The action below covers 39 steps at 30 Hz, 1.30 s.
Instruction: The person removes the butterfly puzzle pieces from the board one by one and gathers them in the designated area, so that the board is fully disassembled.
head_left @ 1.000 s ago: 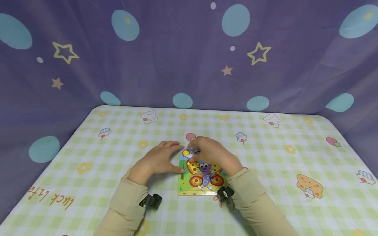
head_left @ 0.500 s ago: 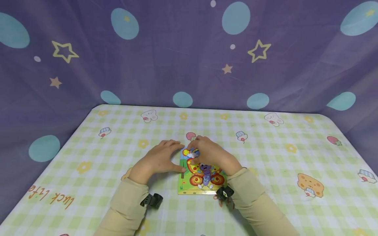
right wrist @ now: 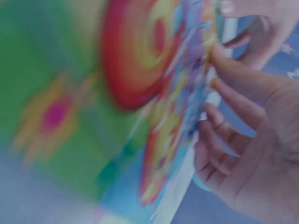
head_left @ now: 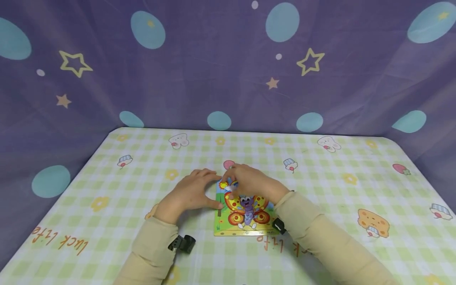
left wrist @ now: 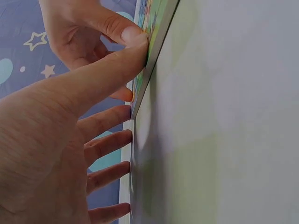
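Note:
On the table lies a butterfly picture puzzle (head_left: 226, 225), a flat board with a purple-bodied butterfly, a sun and a rainbow. The left hand (head_left: 190, 194) is at its left side. Its thumb rests straight against the board's edge, and in the left wrist view its other fingers (left wrist: 110, 148) stretch to the tablecloth. Over the board's upper part reaches the right hand (head_left: 254, 183), hiding some of the picture. Its thumb touches near a wing and its index finger is by the sun. In the right wrist view its fingers (right wrist: 229, 130) are slightly bent, and no separate piece shows between them.
A tablecloth (head_left: 142, 178) in green and white checks, printed with flowers, cupcakes and rabbits, covers the table. Behind it hangs a purple curtain (head_left: 199, 71) with blue ovals and stars. Small black cameras sit at both wrists.
The right forearm has swung outward to the right, and its fingers have shifted slightly to the left over the puzzle's top. The left hand stays at the left edge.

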Each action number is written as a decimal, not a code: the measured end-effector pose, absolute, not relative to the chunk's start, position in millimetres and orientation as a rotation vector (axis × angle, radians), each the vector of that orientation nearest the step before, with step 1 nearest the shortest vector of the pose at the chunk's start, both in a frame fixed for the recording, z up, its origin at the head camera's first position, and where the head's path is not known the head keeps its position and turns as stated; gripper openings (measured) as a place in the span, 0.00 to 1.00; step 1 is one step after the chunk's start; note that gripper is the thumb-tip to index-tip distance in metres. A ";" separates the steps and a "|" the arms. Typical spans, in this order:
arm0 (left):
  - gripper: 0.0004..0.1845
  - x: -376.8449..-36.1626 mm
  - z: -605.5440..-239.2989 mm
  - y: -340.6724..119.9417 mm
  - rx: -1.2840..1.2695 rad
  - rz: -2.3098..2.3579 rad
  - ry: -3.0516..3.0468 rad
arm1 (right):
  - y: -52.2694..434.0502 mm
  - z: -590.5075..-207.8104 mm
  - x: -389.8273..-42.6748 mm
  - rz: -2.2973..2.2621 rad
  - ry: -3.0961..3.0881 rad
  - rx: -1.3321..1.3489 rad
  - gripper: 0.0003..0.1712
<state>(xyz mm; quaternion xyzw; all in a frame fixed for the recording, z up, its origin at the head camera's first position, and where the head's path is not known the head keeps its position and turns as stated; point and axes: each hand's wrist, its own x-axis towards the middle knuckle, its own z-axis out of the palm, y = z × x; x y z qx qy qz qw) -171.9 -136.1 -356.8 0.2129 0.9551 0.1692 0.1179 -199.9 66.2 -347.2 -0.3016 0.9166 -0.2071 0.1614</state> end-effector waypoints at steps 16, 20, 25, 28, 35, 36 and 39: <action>0.44 -172.7 -359.1 -135.6 0.612 0.539 2.790 | 70.3 -351.9 -205.9 -0.712 2.536 -0.943 0.24; 0.44 -172.2 -358.7 -135.4 0.606 0.539 2.787 | 68.2 -352.1 -205.3 -0.714 2.543 -0.925 0.25; 0.44 -172.2 -359.2 -135.6 0.603 0.541 2.787 | 66.6 -354.7 -204.5 -0.725 2.556 -0.899 0.25; 0.44 -172.4 -359.6 -135.8 0.606 0.545 2.788 | 66.4 -355.3 -203.8 -0.731 2.558 -0.885 0.25; 0.44 -172.4 -360.0 -136.1 0.606 0.552 2.786 | 66.0 -352.9 -202.2 -0.755 2.533 -0.857 0.25; 0.44 -172.3 -359.9 -136.0 0.604 0.551 2.786 | 65.9 -352.9 -202.3 -0.760 2.528 -0.854 0.25; 0.44 -172.0 -359.1 -136.0 0.600 0.547 2.784 | 65.6 -353.8 -203.0 -0.770 2.515 -0.847 0.25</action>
